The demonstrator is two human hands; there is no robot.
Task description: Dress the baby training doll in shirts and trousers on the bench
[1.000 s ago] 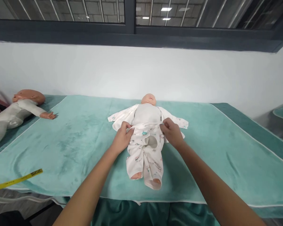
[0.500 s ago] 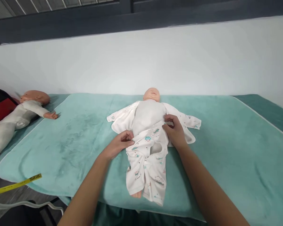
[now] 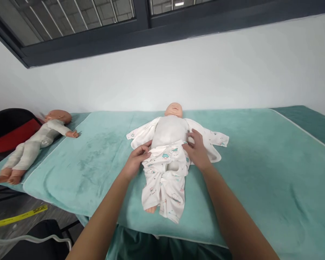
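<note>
A baby doll (image 3: 170, 131) with a white cloth body lies on its back, head toward the wall. Its arms are in the sleeves of a white printed shirt (image 3: 213, 137), which is spread open at the front. White patterned baby trousers (image 3: 176, 195) cover its legs up to the waist, with an opening at the crotch. My left hand (image 3: 137, 159) is closed on the waistband at the left side. On the opposite side, my right hand (image 3: 197, 150) pinches the waistband between thumb and fingers. One foot of the doll shows below a trouser leg.
A teal padded cover (image 3: 254, 173) lies over the table. Another doll (image 3: 40, 137) rests at the left edge beside a black and red bag-like item (image 3: 13, 135). A white wall (image 3: 206, 72) and a dark window frame (image 3: 97, 39) stand behind. Yellow floor tape (image 3: 18, 216) shows lower left.
The waistband's left side has come up along the doll with my left hand, so it sits more level. My right hand keeps its hold. The camera view has tilted upward and shifted left.
</note>
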